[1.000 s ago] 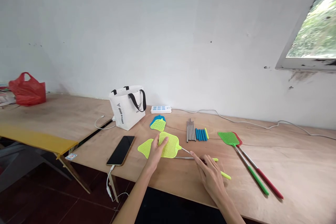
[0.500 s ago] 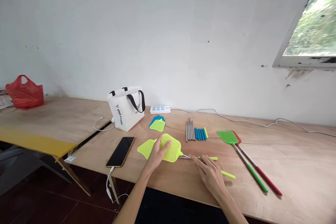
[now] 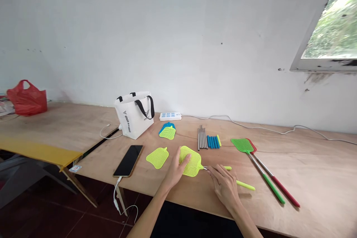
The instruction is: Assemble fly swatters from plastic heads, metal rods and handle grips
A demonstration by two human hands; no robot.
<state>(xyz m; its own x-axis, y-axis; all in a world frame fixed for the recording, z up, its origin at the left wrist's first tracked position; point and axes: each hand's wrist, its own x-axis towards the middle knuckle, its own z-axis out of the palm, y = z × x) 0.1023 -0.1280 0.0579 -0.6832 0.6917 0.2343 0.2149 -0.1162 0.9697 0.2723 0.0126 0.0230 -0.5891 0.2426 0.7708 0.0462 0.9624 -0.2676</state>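
Note:
My left hand (image 3: 178,167) is closed on the perforated yellow-green head of a fly swatter (image 3: 192,160), thumb on top. My right hand (image 3: 224,184) grips the same swatter's metal rod close to the head's neck; its yellow-green handle (image 3: 245,185) sticks out past the hand on the right. Behind that hand lies another yellow-green handle (image 3: 227,167), its rod mostly hidden. A loose yellow-green swatter head (image 3: 157,157) rests flat to the left of my left hand.
Metal rods (image 3: 202,138) and several blue handle grips (image 3: 213,142) lie farther back. Finished-looking green (image 3: 242,145) and red swatters (image 3: 284,191) lie right. A phone (image 3: 128,160), white bag (image 3: 135,115), power strip (image 3: 170,116) and blue swatter head (image 3: 164,126) are left. A red bag (image 3: 28,98) stands far left.
Both hands have shifted slightly right with the swatter. My left hand and the swatter head no longer overlap the loose yellow-green head, which shows whole.

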